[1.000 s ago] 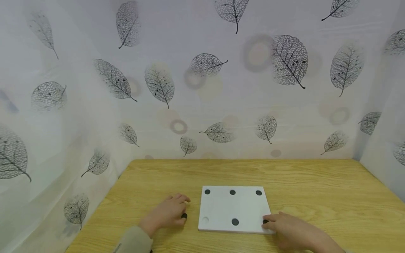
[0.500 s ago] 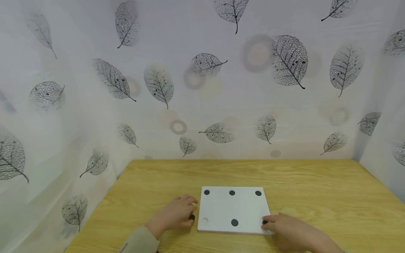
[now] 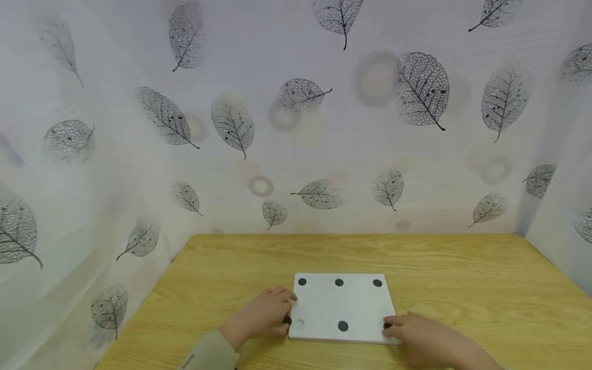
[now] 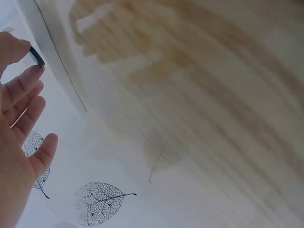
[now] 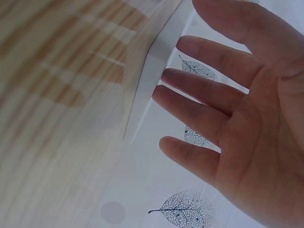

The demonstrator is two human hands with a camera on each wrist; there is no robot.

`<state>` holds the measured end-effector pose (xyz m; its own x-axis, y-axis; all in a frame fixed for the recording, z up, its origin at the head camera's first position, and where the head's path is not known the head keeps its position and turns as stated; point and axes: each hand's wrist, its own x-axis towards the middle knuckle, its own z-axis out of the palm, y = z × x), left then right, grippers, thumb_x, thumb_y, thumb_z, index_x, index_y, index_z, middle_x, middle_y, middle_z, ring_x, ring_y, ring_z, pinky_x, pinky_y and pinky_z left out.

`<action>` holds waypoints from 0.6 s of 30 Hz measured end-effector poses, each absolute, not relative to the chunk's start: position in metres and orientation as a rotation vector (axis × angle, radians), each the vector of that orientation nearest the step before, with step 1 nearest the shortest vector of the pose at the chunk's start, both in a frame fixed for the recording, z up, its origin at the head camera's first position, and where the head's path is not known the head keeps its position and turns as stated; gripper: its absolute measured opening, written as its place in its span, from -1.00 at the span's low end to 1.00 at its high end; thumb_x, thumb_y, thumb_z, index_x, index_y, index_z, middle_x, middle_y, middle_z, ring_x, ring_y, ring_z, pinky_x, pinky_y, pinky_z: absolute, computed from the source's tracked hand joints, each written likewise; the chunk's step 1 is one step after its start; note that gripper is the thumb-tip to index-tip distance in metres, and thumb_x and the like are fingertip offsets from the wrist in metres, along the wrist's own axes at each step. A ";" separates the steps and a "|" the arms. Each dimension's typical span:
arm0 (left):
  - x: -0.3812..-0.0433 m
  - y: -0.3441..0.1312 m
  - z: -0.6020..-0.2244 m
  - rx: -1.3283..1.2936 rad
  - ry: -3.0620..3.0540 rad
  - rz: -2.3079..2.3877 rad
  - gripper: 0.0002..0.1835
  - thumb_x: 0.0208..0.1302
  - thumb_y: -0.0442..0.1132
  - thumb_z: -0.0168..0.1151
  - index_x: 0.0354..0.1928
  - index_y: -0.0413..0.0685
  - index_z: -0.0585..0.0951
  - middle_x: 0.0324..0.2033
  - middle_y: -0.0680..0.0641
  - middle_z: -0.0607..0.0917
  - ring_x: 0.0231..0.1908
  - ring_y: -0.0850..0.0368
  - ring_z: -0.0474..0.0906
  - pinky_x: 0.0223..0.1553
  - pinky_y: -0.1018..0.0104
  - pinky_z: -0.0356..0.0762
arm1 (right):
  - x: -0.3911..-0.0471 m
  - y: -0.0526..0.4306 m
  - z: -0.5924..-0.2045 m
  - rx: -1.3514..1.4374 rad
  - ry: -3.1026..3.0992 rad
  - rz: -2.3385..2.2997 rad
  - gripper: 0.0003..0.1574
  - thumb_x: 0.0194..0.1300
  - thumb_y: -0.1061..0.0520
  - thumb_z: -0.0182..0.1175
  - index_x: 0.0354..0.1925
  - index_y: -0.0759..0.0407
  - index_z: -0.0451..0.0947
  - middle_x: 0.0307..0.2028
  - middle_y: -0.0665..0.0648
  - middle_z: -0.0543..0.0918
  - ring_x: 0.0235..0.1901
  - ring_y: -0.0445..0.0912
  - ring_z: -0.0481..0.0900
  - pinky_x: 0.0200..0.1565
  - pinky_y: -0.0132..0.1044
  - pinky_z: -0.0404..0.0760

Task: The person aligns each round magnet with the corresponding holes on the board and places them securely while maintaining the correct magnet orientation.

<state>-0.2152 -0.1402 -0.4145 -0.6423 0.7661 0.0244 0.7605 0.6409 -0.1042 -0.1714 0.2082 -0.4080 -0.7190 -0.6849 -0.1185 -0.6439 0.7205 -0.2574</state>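
Note:
A thin black disc is pinched between the thumb and index finger of my left hand, just left of the white board. Its edge-on rim also shows as a dark disc in the left wrist view, with the other fingers extended. A shallow round recess sits in the board's near left corner. At the near right corner, my right hand touches the board, fingertips partly covering a black disc. Those fingers look fairly straight in the right wrist view.
Three black discs line the board's far side, including a middle disc. Another disc lies at the middle of its near side. The board rests on a wood-grain table, enclosed by a leaf-patterned curtain behind and at both sides.
My left hand has moved right with the black disc, coming up to the board's left edge. The right hand stays at the near right corner.

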 end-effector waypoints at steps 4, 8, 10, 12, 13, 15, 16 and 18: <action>-0.214 -0.138 -0.413 -1.314 -2.774 0.154 -0.79 -0.02 -0.09 0.21 -0.63 0.08 0.39 -0.05 0.07 0.46 -0.04 0.19 0.31 -0.11 0.21 0.38 | -0.170 0.207 -0.409 -1.101 2.762 -0.263 -0.47 -0.21 0.15 0.33 -0.12 0.07 0.56 -0.06 0.12 0.51 -0.12 0.05 0.48 -0.08 0.01 0.39; -0.213 -0.136 -0.413 -1.324 -2.761 0.177 -0.80 -0.02 -0.09 0.20 -0.61 0.08 0.40 -0.05 0.07 0.46 -0.04 0.19 0.31 -0.10 0.20 0.38 | -0.170 0.205 -0.408 -1.101 2.781 -0.253 -0.49 -0.21 0.22 0.28 -0.14 0.08 0.57 -0.08 0.11 0.52 -0.13 0.05 0.49 -0.07 0.01 0.39; -0.214 -0.135 -0.414 -1.329 -2.755 0.183 -0.80 -0.02 -0.09 0.21 -0.60 0.07 0.40 -0.04 0.07 0.46 -0.04 0.18 0.32 -0.11 0.19 0.38 | -0.170 0.205 -0.408 -1.104 2.780 -0.251 -0.50 -0.21 0.23 0.28 -0.15 0.08 0.57 -0.08 0.11 0.52 -0.13 0.04 0.49 -0.06 0.03 0.37; -0.214 -0.134 -0.414 -1.331 -2.758 0.184 -0.81 -0.02 -0.09 0.21 -0.60 0.07 0.41 -0.04 0.07 0.46 -0.03 0.18 0.31 -0.11 0.19 0.38 | -0.171 0.205 -0.408 -1.094 2.770 -0.259 -0.49 -0.21 0.24 0.28 -0.14 0.08 0.57 -0.08 0.11 0.52 -0.11 0.03 0.48 -0.04 0.03 0.35; -0.214 -0.134 -0.413 -1.332 -2.759 0.184 -0.81 -0.01 -0.09 0.21 -0.59 0.07 0.41 -0.03 0.07 0.46 -0.03 0.17 0.31 -0.12 0.19 0.38 | -0.171 0.206 -0.408 -1.092 2.768 -0.261 -0.49 -0.22 0.24 0.28 -0.14 0.08 0.57 -0.08 0.12 0.52 -0.11 0.03 0.48 -0.04 0.04 0.35; -0.214 -0.133 -0.412 -1.330 -2.764 0.186 -0.82 -0.01 -0.10 0.20 -0.59 0.06 0.42 -0.03 0.07 0.46 -0.02 0.17 0.31 -0.12 0.19 0.39 | -0.171 0.206 -0.408 -1.086 2.760 -0.267 -0.48 -0.22 0.24 0.28 -0.14 0.08 0.57 -0.07 0.12 0.51 -0.10 0.04 0.48 -0.03 0.04 0.34; -0.214 -0.132 -0.411 -1.331 -2.766 0.186 -0.82 -0.01 -0.10 0.20 -0.59 0.06 0.42 -0.03 0.06 0.46 -0.02 0.17 0.31 -0.12 0.19 0.39 | -0.172 0.206 -0.407 -1.071 2.752 -0.274 -0.47 -0.22 0.24 0.28 -0.13 0.08 0.57 -0.06 0.13 0.51 -0.09 0.05 0.47 -0.03 0.05 0.34; -0.214 -0.132 -0.410 -1.331 -2.777 0.181 -0.84 0.00 -0.10 0.20 -0.56 0.05 0.44 -0.03 0.06 0.45 -0.01 0.17 0.31 -0.12 0.18 0.39 | -0.172 0.206 -0.408 -1.058 2.744 -0.279 -0.47 -0.22 0.24 0.29 -0.12 0.08 0.57 -0.06 0.13 0.51 -0.08 0.05 0.47 -0.02 0.05 0.33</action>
